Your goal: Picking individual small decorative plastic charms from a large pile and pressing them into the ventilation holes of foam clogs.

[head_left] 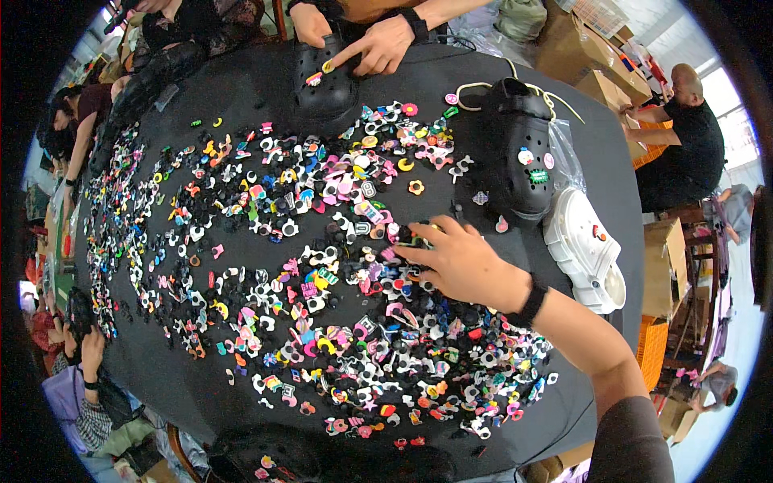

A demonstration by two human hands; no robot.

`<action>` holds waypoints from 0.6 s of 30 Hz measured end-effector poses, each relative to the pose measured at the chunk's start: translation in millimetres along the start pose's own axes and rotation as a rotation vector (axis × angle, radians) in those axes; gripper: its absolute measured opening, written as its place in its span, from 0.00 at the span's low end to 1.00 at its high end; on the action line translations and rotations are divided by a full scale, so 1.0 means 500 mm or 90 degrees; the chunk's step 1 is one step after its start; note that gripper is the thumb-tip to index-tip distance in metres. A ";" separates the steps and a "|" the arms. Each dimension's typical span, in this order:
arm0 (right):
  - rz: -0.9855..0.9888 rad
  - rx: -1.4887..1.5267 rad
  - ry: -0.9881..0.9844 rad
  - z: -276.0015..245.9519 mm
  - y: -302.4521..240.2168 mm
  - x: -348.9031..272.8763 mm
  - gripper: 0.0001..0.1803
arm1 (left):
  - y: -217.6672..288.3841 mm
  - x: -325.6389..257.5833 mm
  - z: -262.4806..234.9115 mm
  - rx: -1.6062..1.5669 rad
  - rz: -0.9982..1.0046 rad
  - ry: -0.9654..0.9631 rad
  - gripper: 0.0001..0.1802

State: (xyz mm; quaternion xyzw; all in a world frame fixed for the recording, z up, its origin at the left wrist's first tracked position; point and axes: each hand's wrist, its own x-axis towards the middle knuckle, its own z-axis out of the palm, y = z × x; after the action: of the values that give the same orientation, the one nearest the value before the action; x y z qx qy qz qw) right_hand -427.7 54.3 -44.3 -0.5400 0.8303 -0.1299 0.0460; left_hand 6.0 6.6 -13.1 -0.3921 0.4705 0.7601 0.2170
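Note:
My right hand [460,262] reaches in from the lower right over a round black table [241,105], a black band on its wrist. It lies palm down with fingers spread, the fingertips touching a dense spread of small colourful shoe charms [322,266]. Nothing is clearly gripped in it. Just beyond the hand lies a black clog [515,153] with a few charms pressed into it, and a white clog [584,249] sits to the right. My left hand is out of view. A dark clog [322,460] with charms shows at the lower edge.
Across the table another person's hands [378,40] press a charm into a second black clog [324,88]. More people sit at the left rim, and one sits at the right [684,137]. Cardboard boxes [596,80] and an orange crate [651,342] stand to the right.

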 end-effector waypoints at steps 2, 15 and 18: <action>-0.012 -0.029 -0.114 -0.040 -0.005 -0.012 0.18 | 0.038 0.003 0.004 0.068 0.067 -0.004 0.26; 0.094 -0.029 0.103 -0.026 0.185 0.114 0.18 | 0.034 -0.010 0.016 -0.005 -0.020 0.016 0.22; 0.177 -0.060 0.180 0.046 0.256 0.132 0.27 | 0.036 -0.008 0.008 0.010 -0.018 0.007 0.22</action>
State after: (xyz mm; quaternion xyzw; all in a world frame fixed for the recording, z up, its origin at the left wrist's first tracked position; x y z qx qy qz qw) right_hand -563.3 39.5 -96.1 -0.3977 0.9004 -0.1577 -0.0791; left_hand -5.7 1.9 1.1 -0.4014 0.4723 0.7507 0.2286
